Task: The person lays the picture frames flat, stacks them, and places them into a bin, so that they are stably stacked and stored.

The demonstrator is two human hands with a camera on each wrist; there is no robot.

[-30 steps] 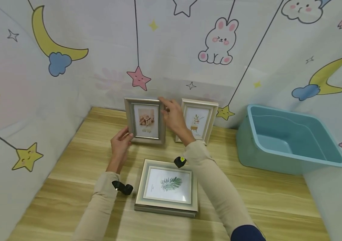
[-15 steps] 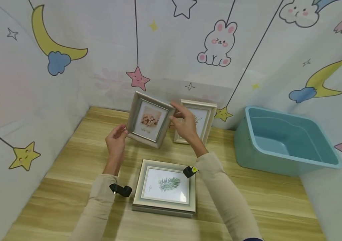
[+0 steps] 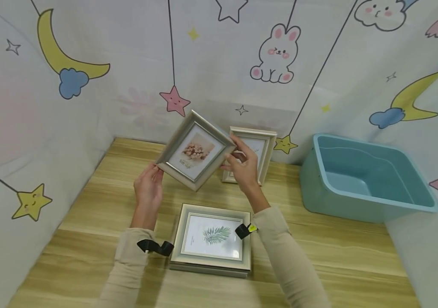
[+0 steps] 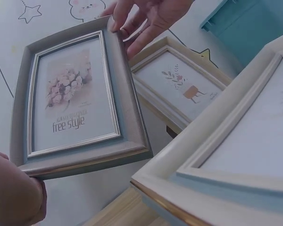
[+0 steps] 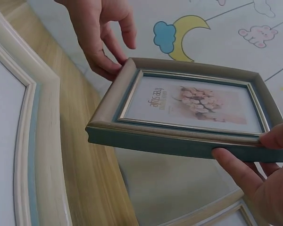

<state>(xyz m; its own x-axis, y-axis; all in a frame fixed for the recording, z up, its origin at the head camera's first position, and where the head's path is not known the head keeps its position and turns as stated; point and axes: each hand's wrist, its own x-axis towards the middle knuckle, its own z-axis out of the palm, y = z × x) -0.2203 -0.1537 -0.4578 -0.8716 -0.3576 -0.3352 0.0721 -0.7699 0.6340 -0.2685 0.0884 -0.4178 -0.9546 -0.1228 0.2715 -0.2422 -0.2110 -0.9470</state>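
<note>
A silver-grey picture frame (image 3: pixel 172 152) with a pink flower print is tilted, one corner pointing up, in front of the wall. My left hand (image 3: pixel 148 188) pinches its left corner. On its right side my right hand (image 3: pixel 246 169) grips the edge; in the right wrist view the thumb lies on the front rim, with other fingers partly hidden behind. The print reads "free style" in the left wrist view. Behind my right hand, a cream picture frame (image 3: pixel 269 141) with a potted-plant print stands against the wall, partly covered. Nearer me lies a frame with a green leaf print (image 3: pixel 188 214), stacked on another frame.
A blue-green plastic tub (image 3: pixel 342 201) stands on the right of the wood-grain table (image 3: pixel 99 205). White cloth walls (image 3: pixel 219 64) with cartoon prints enclose the table at the back and sides. Both sleeves carry small black wrist cameras (image 3: pixel 243 231).
The flower-print frame has come up from standing upright at the wall and turned clockwise to a steep tilt. My right hand has shifted from its top corner to the right, lower down.
</note>
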